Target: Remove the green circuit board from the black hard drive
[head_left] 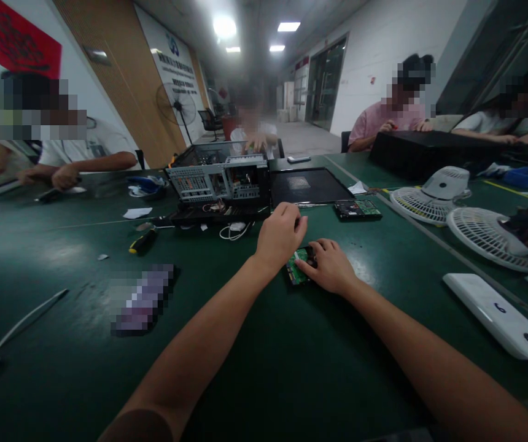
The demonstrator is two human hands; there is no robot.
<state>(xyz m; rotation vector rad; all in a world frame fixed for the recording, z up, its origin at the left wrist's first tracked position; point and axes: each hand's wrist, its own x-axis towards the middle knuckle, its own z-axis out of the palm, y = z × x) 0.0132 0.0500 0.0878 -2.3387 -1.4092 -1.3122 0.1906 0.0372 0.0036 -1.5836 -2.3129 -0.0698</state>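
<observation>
A hard drive (295, 274) lies on the green table in front of me, its green circuit board facing up. My right hand (332, 265) grips it from the right, with the thumb across the board and the fingers along the far side. Just above its far left corner is my left hand (283, 234), closed with the fingers curled; whatever they may hold is hidden. Farther back on the right sits a second hard drive (358, 210), board up. A screwdriver (143, 241) with a yellow and black handle rests to the left.
Beyond my hands stands an opened computer case (222, 181), with a black panel (310, 186) beside it and a white cable (236, 231) in front. A blurred phone-like object (147, 299) lies left. White fan parts (489, 239) and a white casing (498, 316) are right. Several people sit around.
</observation>
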